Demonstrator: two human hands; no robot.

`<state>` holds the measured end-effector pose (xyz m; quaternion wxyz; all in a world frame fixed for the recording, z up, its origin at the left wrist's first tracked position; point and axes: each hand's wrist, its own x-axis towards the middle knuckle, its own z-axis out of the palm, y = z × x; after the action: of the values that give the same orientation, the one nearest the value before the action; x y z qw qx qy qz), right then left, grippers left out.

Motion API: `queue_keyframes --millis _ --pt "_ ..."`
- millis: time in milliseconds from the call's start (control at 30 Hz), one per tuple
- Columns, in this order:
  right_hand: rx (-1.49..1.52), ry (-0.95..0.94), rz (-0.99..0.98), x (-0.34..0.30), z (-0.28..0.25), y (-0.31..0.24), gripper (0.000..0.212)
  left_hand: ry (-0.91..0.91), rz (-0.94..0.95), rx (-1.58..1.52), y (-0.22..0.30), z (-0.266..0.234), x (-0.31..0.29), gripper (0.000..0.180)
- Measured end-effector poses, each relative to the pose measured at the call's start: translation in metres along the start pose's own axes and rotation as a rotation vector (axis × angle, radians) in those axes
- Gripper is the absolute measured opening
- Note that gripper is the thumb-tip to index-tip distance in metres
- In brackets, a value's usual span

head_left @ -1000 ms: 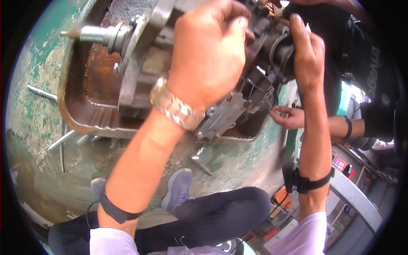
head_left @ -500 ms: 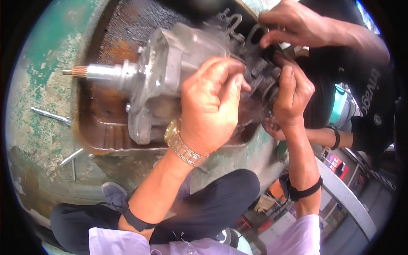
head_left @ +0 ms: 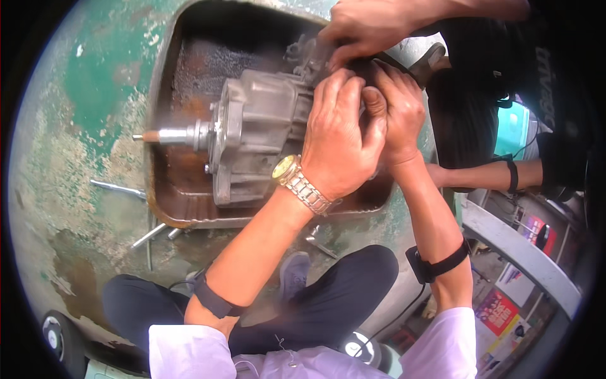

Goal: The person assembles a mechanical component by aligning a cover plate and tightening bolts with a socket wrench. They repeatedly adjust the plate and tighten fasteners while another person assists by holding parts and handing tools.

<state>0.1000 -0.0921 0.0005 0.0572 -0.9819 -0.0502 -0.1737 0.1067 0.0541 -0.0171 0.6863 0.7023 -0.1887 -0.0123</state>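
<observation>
A grey metal casing (head_left: 259, 120) lies in a rust-stained tray (head_left: 189, 224) across the upper middle of the frame, its bright shaft (head_left: 177, 136) pointing left. The person's left hand (head_left: 341, 136) lies over the casing's right part, back upward and fingers close together; what is under the fingertips is hidden, so I cannot tell whether they pinch anything. A metal-banded wristwatch (head_left: 306, 186) circles that wrist. Just beside it, the right hand (head_left: 399, 114) is bent over the right end of the work, fingers curled; its grip is hidden too. A black strap (head_left: 445, 265) goes round the right forearm, and another band (head_left: 214, 300) the left.

At the upper right, a co-worker's hand (head_left: 363, 31) reaches down to the casing's far right end, near the person's fingertips. The co-worker's other forearm (head_left: 483, 177) comes in from the right edge, its hand partly behind the person's right forearm. On the worn green floor (head_left: 113, 95), a metal rod (head_left: 117, 187) lies left of the tray.
</observation>
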Motion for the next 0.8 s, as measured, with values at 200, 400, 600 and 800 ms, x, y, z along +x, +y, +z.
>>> queue_keyframes --millis 200,400,600,800 --pt "-0.006 0.062 -0.021 -0.003 -0.002 0.0 0.059 -0.263 0.148 0.056 -0.02 -0.019 -0.003 0.052" --pt "0.009 0.041 -0.019 -0.003 -0.001 0.001 0.068 -0.379 0.313 0.21 -0.025 -0.029 0.021 0.056" --pt "0.095 -0.039 -0.028 -0.001 -0.009 0.002 0.071 -0.314 0.276 0.28 -0.026 -0.013 0.02 0.046" --pt "0.176 -0.053 -0.091 0.001 -0.011 0.007 0.076 -0.247 0.283 0.324 -0.034 -0.001 0.02 0.041"
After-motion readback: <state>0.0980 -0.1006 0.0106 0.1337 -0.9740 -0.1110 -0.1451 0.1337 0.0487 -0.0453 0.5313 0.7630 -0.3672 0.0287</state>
